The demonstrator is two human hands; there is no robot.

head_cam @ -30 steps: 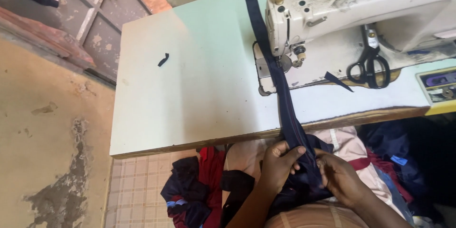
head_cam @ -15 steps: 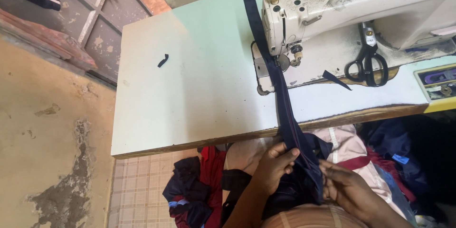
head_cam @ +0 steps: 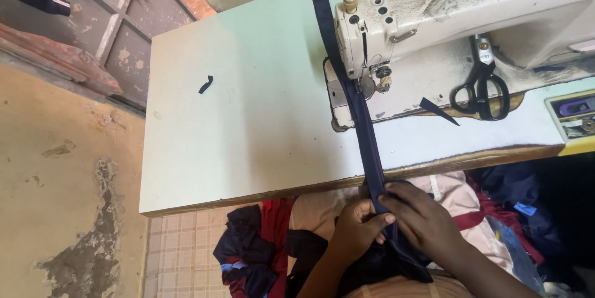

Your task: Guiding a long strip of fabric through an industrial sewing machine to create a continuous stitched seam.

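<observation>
**Head view: both hands on the strip below the counter edge**

Head view shows your left hand [head_cam: 359,226] and right hand [head_cam: 421,220] closed together on the dark blue fabric strip [head_cam: 362,130], just below the front edge of the counter [head_cam: 248,143]. Each hand is nearly shut, pinching the strip between thumb and fingers. From there the strip runs up across the counter, passes under the head of the sewing machine [head_cam: 446,19] and continues off the far edge.

Keep the strip flat and in line with the needle; hold both pinches level so it does not twist.

Open counter lies to your left, bare but for a small dark scrap [head_cam: 206,84]. Right of the strip, scissors [head_cam: 480,90] rest on the machine bed. Loose garments [head_cam: 260,248] crowd your lap.
</observation>
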